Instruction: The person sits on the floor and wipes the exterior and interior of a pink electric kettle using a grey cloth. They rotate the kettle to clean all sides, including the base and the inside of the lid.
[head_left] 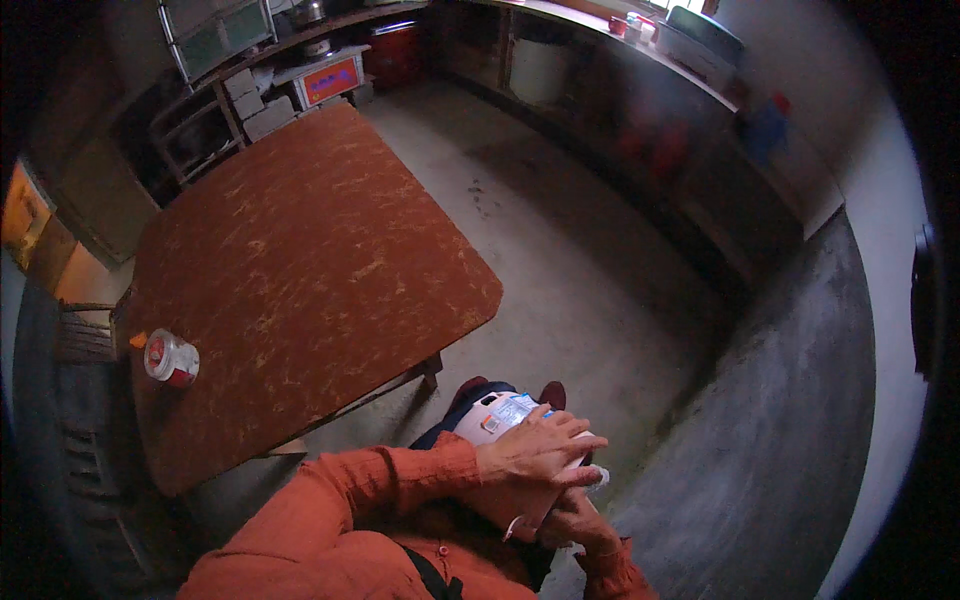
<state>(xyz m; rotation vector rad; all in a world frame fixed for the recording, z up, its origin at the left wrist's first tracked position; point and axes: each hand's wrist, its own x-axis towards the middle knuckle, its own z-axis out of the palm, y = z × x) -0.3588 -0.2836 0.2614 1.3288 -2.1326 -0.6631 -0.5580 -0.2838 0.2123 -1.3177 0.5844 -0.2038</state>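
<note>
A pale pinkish-white package [487, 420] with blue, white and orange labels and a small dark slot lies over my lap. My left hand [535, 450] rests across the package, its fingers stretched out and spread toward the right. Below it, my right hand [582, 520] is closed at the package's lower right side; its fingers are partly hidden by the left hand. A thin white loop [515, 527] shows close to the right hand. A bit of white material sticks out past the fingertips. What lies between the two hands is in shadow.
A reddish-brown table [330, 240] stands ahead to the left, with a lidded white-and-red tub [172, 358] near its left edge. Dark slatted furniture [85, 450] is at far left. A long counter [640, 60] runs along the far right wall. Grey wall [770, 430] rises on my right.
</note>
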